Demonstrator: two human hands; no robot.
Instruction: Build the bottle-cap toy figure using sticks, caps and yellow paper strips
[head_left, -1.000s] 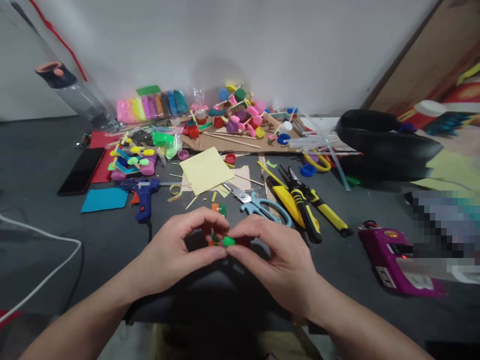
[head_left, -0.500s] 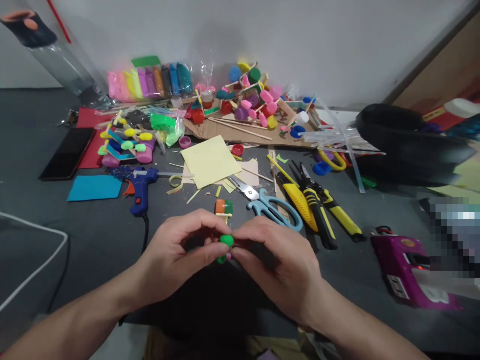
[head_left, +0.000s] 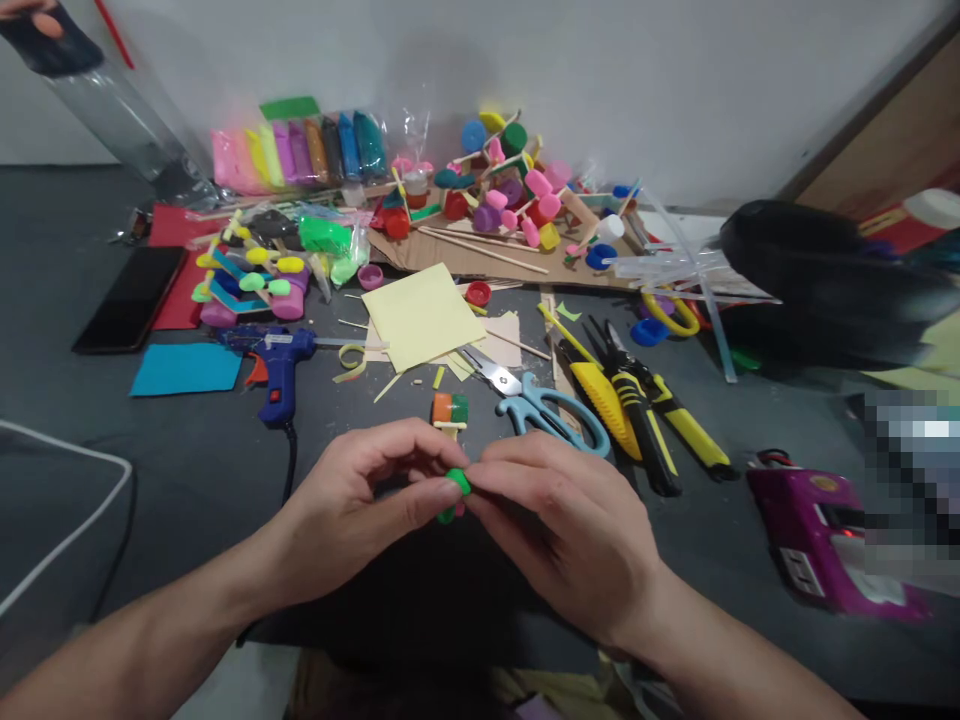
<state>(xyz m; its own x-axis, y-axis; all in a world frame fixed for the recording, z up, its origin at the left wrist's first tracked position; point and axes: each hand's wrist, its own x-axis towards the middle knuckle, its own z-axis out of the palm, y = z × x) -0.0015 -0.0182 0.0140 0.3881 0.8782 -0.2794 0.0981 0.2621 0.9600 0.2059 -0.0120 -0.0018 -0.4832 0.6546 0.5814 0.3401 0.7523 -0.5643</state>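
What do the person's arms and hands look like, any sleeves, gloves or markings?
The left arm and right arm are bare, with no sleeve or watch in view. The left hand and right hand wear no gloves; no ring or marking shows, though parts are hidden.

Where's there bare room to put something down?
One bare patch lies between the blue sheet, glue gun cord, white cable and left arm; another, smaller, between the yellow-black pliers, purple box and right arm. Crowded: the back, by the wall, with colourful pieces.
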